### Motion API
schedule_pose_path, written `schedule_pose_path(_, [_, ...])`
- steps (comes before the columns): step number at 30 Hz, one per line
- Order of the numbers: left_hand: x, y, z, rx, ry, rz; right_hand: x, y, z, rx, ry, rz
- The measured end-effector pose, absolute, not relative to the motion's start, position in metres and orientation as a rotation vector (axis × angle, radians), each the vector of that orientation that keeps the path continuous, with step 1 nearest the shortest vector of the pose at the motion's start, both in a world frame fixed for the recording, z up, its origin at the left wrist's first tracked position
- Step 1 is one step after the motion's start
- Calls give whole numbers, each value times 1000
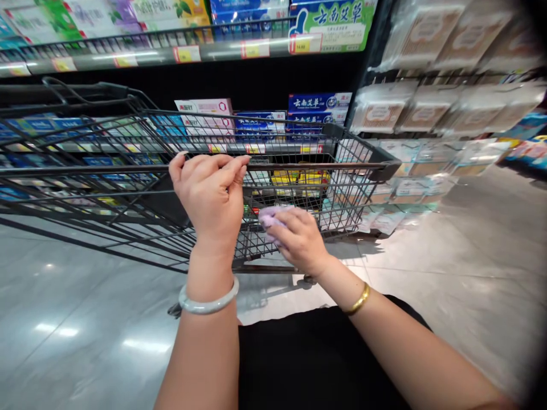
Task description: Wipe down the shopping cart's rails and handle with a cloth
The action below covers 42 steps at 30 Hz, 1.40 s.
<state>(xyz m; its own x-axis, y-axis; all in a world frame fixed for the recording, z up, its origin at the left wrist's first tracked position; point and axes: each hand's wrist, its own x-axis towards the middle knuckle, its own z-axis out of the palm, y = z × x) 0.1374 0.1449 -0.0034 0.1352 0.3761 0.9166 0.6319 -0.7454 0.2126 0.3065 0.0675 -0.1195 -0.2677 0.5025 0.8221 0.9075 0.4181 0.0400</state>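
Note:
A black wire shopping cart (282,165) stands crosswise in front of me. My left hand (211,193), with a pale bangle on its wrist, is closed over the cart's upper side rail. Lower and to the right, my right hand (301,239) grips a crumpled light-purple cloth (273,219) against the wire side of the basket. A gold bangle circles that wrist. The palm side of both hands is turned away from view, and part of the cloth is hidden under the fingers.
Behind the cart, a shelf (149,56) carries toothpaste boxes (318,102) and price tags. Packaged goods (382,114) hang on hooks at the right. Grey tiled floor (85,319) lies around the cart, whose wheels show below.

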Motion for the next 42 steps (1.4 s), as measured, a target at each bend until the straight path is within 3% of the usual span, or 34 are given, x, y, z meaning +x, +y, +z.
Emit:
schedule_pose_path(4, [136, 147, -4, -2175, -971, -1645, 294, 67, -140, -1137, -2186, -680])
schedule_pose_path(10, [136, 147, -4, -2170, -981, -1642, 300, 70, -142, -1217, -1973, -749])
schedule_pose_path(17, [135, 145, -3, -2200, -1007, -1633, 307, 68, -156, -1253, -2254, -763])
schedule_pose_path(42, [133, 149, -1, -2252, -1041, -1638, 331, 51, -121, -1387, -2385, -529])
